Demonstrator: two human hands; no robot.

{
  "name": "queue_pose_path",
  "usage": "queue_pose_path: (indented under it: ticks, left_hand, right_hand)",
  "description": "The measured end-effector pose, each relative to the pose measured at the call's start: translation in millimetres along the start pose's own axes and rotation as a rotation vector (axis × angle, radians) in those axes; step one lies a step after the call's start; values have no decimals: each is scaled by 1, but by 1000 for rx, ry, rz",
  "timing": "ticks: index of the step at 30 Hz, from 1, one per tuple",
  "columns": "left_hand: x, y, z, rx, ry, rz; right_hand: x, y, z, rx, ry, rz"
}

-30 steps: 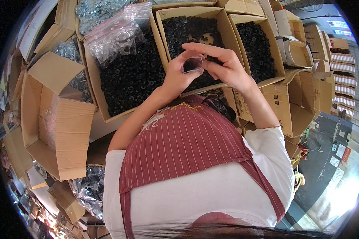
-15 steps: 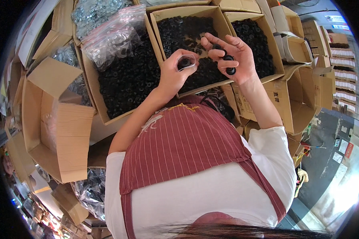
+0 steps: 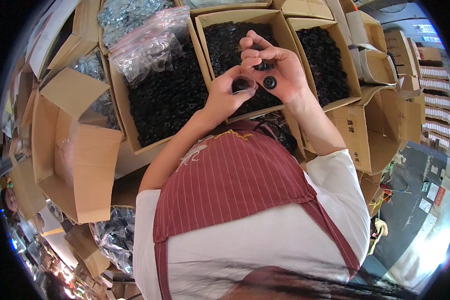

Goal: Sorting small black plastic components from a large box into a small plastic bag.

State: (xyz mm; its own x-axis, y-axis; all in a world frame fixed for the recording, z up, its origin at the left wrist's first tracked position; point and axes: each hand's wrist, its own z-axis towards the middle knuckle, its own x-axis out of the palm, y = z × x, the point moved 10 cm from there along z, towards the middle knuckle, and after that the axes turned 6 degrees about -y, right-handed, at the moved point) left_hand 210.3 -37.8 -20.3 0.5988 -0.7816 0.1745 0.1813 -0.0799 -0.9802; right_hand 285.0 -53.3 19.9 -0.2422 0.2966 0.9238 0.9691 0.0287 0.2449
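My left hand (image 3: pixel 220 100) is closed round a small clear plastic bag (image 3: pixel 243 91), whose round mouth faces up; something dark shows inside it. Close by on the right, my right hand (image 3: pixel 291 75) is turned palm up with its fingers curled. It holds a few black round ring-like pieces (image 3: pixel 269 82), one lying on the palm and others between the fingers. Both hands are over a cardboard box (image 3: pixel 288 37) with many small black pieces in it.
A box of black rings (image 3: pixel 170 110) stands on the left, with clear zip bags (image 3: pixel 150 50) of small parts on it. To the right is another box of black pieces (image 3: pixel 321 60). Open cartons (image 3: pixel 95 170) sit at far left, and more (image 3: pixel 377 127) at right.
My right hand has come left, nearer the bag, and its fingers have curled in more. The black pieces have shifted in it. My left hand has moved slightly right.
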Motion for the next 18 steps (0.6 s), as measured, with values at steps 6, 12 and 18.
queue_pose_path:
  ticks: [6,12,18]
  left_hand:
    - [-5,9,-1,-45,-23,58]
    - [-4,4,-2,-57,-50,-18]
    - [-7,4,-2,-12,-67,31]
  right_hand:
    - [2,6,6,-189,-101,-369]
    - [-2,0,16,-182,13,-268]
    - [4,-2,10,-226,-39,-308]
